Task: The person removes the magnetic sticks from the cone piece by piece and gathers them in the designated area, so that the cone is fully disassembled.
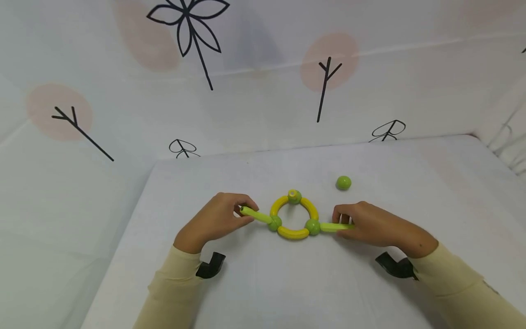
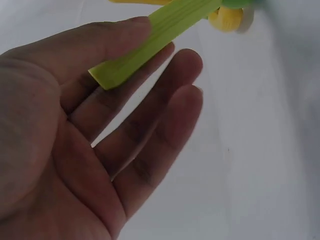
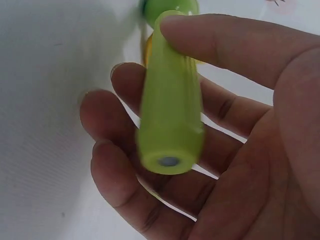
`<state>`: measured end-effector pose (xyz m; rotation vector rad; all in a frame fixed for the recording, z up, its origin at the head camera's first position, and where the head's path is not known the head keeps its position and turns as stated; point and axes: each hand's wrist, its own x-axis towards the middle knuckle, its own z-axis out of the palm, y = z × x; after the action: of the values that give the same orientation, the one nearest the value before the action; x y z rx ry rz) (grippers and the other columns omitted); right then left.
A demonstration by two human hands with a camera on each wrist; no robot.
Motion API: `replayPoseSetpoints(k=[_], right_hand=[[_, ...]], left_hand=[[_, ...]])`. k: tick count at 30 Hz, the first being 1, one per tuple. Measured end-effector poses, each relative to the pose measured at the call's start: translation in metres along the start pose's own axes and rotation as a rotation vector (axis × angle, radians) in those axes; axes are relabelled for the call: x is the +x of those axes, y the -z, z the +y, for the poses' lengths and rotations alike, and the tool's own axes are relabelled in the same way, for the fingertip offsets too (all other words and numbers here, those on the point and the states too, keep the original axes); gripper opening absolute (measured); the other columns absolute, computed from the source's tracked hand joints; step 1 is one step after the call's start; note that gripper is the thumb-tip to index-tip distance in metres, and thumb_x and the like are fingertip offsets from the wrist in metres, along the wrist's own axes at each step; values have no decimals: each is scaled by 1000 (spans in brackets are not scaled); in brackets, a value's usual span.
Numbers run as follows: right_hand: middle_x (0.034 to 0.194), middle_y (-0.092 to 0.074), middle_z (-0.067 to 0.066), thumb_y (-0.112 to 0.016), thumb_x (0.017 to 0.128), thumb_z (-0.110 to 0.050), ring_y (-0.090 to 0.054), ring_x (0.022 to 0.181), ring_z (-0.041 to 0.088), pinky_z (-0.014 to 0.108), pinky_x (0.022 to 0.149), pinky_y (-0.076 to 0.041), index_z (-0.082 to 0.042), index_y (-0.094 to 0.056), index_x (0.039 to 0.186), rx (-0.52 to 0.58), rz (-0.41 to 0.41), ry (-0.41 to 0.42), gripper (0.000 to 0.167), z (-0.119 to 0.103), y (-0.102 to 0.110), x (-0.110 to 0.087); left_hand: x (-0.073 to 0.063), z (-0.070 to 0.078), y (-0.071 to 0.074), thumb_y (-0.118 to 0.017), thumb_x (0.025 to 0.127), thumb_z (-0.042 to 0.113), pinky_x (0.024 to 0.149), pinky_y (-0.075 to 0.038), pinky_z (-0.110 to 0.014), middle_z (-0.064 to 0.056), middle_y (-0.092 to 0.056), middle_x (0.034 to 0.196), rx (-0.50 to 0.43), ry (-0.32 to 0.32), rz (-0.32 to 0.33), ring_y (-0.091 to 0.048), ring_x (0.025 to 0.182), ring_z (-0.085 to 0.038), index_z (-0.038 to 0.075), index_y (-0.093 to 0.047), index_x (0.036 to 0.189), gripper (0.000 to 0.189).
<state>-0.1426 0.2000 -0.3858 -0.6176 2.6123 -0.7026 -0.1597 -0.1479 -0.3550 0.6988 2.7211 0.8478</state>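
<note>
A ring of curved yellow rods joined by green balls lies on the white cloth. From its top ball a yellow end piece faces up. My left hand pinches a light green stick between thumb and fingers; its far end meets the ring's lower left ball. A second light green stick, with a grey dot in its near end, is pinched by my right hand. That stick's far end meets the lower right ball.
One loose green ball sits on the cloth behind the ring, toward the right. A white cloth wall with black plant drawings rises behind the table. Black wrist pieces stick out by both sleeves.
</note>
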Motion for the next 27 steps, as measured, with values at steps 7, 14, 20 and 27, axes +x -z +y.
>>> replayPoseSetpoints(k=[7, 14, 20, 27], right_hand=[[82, -64, -8, -76, 87, -15, -55, 74, 9, 24, 67, -48, -18, -67, 94, 10, -28, 11, 12, 4, -1, 4], [81, -62, -9, -77, 87, -14, -54, 75, 10, 25, 68, -48, -19, -67, 93, 16, -51, 2, 13, 7, 0, 6], [82, -61, -9, -78, 86, -14, -53, 76, 11, 25, 68, -48, -20, -67, 91, 13, -54, 1, 14, 9, -2, 8], [82, -61, -9, -79, 85, -16, -52, 77, 10, 24, 68, -47, -20, -66, 90, 19, -53, 4, 15, 11, -4, 8]], left_hand=[[2, -7, -1, -80, 84, 9, 79, -52, -29, 11, -71, 99, 24, 85, -43, -62, 89, -11, 25, -74, 96, 21], [8, -16, -10, -77, 84, 1, 81, -52, -32, 11, -69, 95, 26, 134, -100, -62, 90, -11, 26, -73, 97, 28], [11, -24, -19, -73, 83, -2, 82, -51, -33, 11, -68, 94, 38, 138, -136, -59, 91, -12, 26, -72, 96, 32], [13, -25, -25, -77, 83, 1, 84, -52, -35, 11, -70, 96, 26, 135, -152, -61, 91, -12, 24, -71, 96, 27]])
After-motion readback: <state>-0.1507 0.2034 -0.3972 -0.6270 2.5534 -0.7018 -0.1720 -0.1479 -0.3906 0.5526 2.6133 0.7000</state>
